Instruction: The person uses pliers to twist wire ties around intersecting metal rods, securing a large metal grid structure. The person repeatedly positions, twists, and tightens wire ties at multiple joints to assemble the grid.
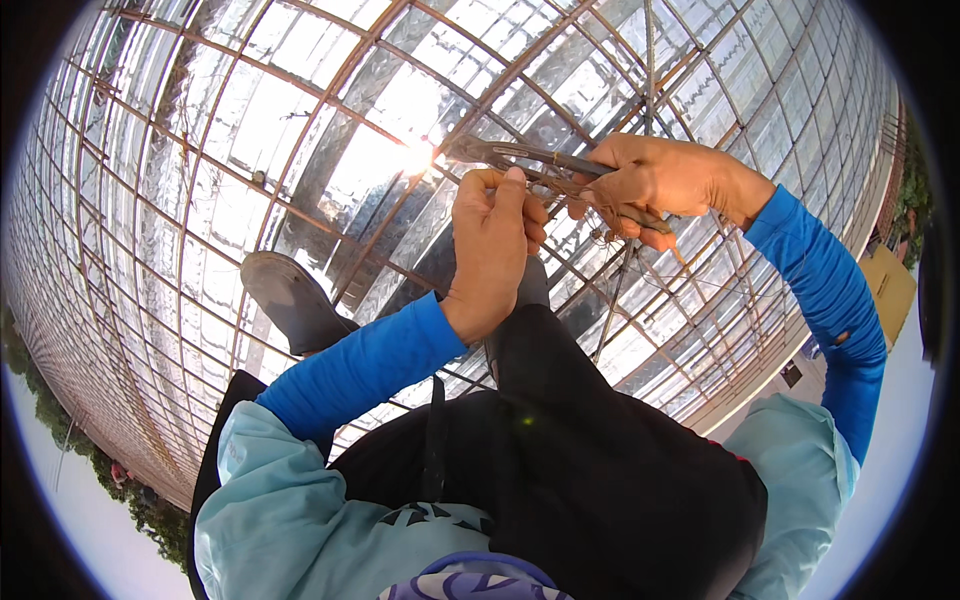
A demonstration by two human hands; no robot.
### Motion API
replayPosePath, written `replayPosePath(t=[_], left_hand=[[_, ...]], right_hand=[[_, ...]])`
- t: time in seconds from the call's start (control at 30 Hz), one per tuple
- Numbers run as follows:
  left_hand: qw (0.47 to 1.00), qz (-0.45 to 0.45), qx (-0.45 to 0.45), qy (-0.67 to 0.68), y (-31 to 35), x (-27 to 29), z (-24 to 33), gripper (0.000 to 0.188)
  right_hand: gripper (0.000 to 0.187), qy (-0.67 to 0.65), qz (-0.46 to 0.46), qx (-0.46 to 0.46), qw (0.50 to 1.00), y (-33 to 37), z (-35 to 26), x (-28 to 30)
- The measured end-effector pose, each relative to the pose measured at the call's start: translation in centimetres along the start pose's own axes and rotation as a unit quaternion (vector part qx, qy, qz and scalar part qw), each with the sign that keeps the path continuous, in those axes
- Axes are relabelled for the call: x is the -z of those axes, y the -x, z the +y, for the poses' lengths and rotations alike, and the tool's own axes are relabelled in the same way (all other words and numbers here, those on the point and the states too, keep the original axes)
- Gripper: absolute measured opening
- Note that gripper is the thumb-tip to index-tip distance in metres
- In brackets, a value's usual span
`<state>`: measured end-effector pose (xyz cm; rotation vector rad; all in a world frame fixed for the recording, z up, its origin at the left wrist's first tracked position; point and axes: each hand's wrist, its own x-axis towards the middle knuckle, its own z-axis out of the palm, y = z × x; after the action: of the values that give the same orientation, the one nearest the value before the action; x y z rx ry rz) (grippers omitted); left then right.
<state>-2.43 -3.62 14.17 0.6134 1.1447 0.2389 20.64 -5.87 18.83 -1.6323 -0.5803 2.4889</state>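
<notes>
My right hand (665,175) is closed round the handles of a pair of pincers (545,153), whose jaws point left toward the bar grid. A loose bundle of thin brown tie wire (602,205) is gripped in the same hand, its ends sticking out below the fingers. Just left of it, my left hand (488,250) is closed in a pinch, thumb against forefinger, at the ends of the tie wire. Its fingertips partly hide the wire. Beneath both hands spreads a grid of rusty reinforcing bars (365,45).
Shiny ribbed metal sheeting (290,130) lies under the bars and reflects strong glare. My dark shoe (292,300) stands on the grid at left. A yellowish board (888,290) is beyond the right edge. Trees (130,500) show at the lower left rim.
</notes>
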Motion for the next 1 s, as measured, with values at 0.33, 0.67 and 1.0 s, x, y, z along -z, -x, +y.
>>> replayPosePath(t=[0.33,0.67,1.0], left_hand=[[0.995,0.042,-0.043,0.077,-1.2,-1.2,-2.0,0.034],[0.944,0.005,0.023,0.33,-3.8,-0.7,-3.7,0.029],[0.931,-0.005,0.014,0.366,-3.3,-1.6,-3.4,0.02]], right_hand=[[0.036,-0.118,-0.009,0.039,0.992,-0.5,2.0,-0.8],[0.044,-0.39,-0.067,0.056,0.917,-3.0,7.7,-4.2],[0.051,-0.198,0.098,0.105,0.97,-1.3,5.7,-6.5]])
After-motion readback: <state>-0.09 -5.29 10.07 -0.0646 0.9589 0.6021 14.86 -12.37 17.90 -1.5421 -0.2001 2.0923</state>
